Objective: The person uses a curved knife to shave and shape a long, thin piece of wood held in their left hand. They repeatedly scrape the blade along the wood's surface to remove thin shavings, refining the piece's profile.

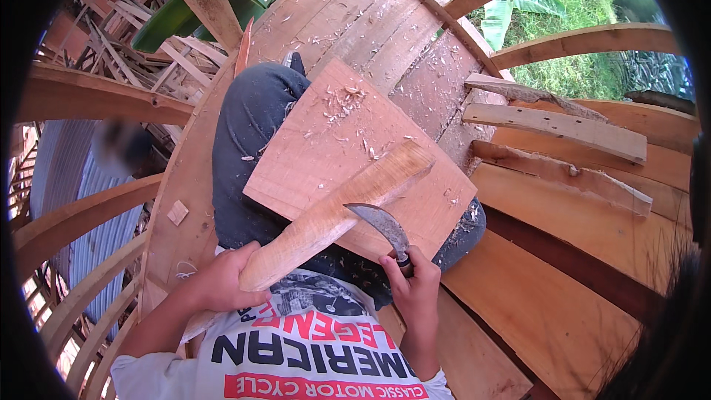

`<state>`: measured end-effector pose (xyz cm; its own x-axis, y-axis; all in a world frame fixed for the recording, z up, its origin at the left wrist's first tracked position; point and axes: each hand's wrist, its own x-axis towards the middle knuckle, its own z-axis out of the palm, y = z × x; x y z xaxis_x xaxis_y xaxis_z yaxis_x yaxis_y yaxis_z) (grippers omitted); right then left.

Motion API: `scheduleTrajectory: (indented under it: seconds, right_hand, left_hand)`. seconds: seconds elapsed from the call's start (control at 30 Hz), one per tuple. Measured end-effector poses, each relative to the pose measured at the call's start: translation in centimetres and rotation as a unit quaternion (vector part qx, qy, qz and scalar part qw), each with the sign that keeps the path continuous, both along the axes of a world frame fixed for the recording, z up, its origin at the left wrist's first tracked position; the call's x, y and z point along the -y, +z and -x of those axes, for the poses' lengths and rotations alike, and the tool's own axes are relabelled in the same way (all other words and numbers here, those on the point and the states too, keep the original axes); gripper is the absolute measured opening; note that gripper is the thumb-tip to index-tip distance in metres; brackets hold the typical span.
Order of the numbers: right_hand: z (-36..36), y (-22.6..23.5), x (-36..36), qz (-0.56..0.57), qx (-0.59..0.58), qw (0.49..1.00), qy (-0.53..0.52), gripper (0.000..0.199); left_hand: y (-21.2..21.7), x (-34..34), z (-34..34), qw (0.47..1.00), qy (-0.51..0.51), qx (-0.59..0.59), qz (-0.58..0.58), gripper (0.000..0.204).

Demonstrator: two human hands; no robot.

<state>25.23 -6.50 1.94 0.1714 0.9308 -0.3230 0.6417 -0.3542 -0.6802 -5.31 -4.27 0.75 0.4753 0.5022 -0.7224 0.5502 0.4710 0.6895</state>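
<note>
My left hand (226,281) is closed around the near part of a long, rounded piece of wood (333,218), shaped somewhat like a paddle. The wood slants up to the right, and its broad far end rests over a flat wooden board (311,144) on my lap. In my right hand (416,280) is a curved knife (384,226) with a dark blade, gripped by its handle. Its hooked tip points left and lies near the right-hand edge of the wood; I cannot tell whether it touches. Several shavings (344,100) lie on the board.
I sit cross-legged on a planked wooden floor (355,11) strewn with shavings. Curved wooden ribs (96,96) rise around me. Loose timber strips (555,130) lie at the right, over wide planks (548,289). Another person (122,148) is beyond the ribs at the left.
</note>
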Motion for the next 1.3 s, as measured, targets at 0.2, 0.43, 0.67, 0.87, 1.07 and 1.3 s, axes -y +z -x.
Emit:
scheduleTrajectory:
  seconds: [0.2, 0.43, 0.67, 0.87, 1.07, 1.3]
  right_hand:
    - [0.9, 2.0, -2.6, 0.036, 0.071, 0.996, 0.031, 0.035]
    - [-0.6, 0.4, -3.3, 0.018, 0.221, 0.971, 0.090, 0.043]
    - [-9.4, 1.6, -4.3, 0.031, 0.229, 0.966, -0.120, 0.060]
    - [-1.5, 1.8, -2.1, 0.097, 0.176, 0.979, 0.028, 0.049]
    - [-2.0, 0.9, -3.0, 0.104, 0.254, 0.961, 0.041, 0.051]
    - [-6.9, -1.1, -3.6, 0.046, 0.275, 0.956, -0.091, 0.058]
  left_hand:
    - [1.1, -1.1, -0.5, 0.999, -0.018, -0.031, 0.020, 0.061]
    - [0.3, -1.7, 0.3, 0.997, -0.066, -0.034, 0.020, 0.063]
    - [0.3, -1.9, 0.9, 0.991, -0.122, -0.047, -0.007, 0.064]
    - [0.3, -1.2, 0.1, 0.993, -0.080, -0.075, -0.041, 0.063]
    - [0.8, -1.8, -0.3, 0.988, -0.089, -0.105, -0.064, 0.060]
    - [1.0, -1.2, -0.7, 0.985, -0.091, -0.122, -0.086, 0.060]
